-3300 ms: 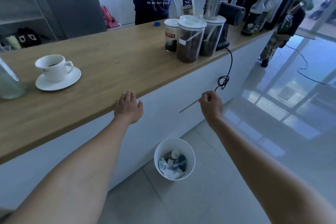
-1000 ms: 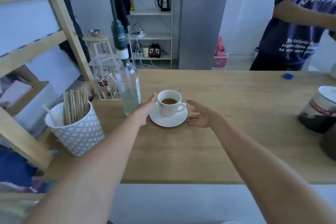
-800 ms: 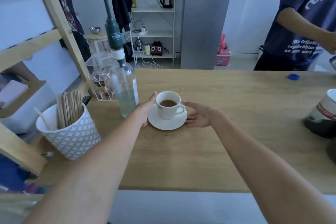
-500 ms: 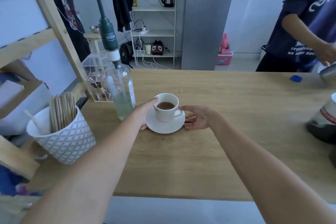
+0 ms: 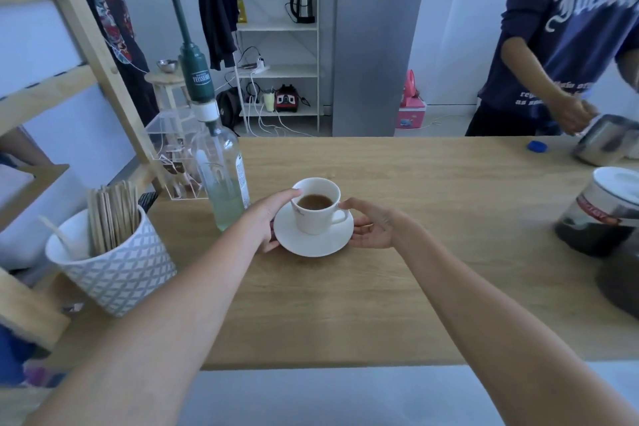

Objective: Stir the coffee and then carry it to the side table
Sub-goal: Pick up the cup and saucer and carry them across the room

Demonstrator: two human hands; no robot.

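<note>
On one saucer [image 5: 313,241], one coffee cup [image 5: 316,206], two hands flanking.

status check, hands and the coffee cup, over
Left hand and right hand grip opposite edges of the white saucer. White cup of coffee upright on it, over the wooden counter. Clear pump bottle close by the left hand.

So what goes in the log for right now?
phase: pickup | left hand: on saucer and cup | right hand: on saucer | coffee: unspilled
</note>
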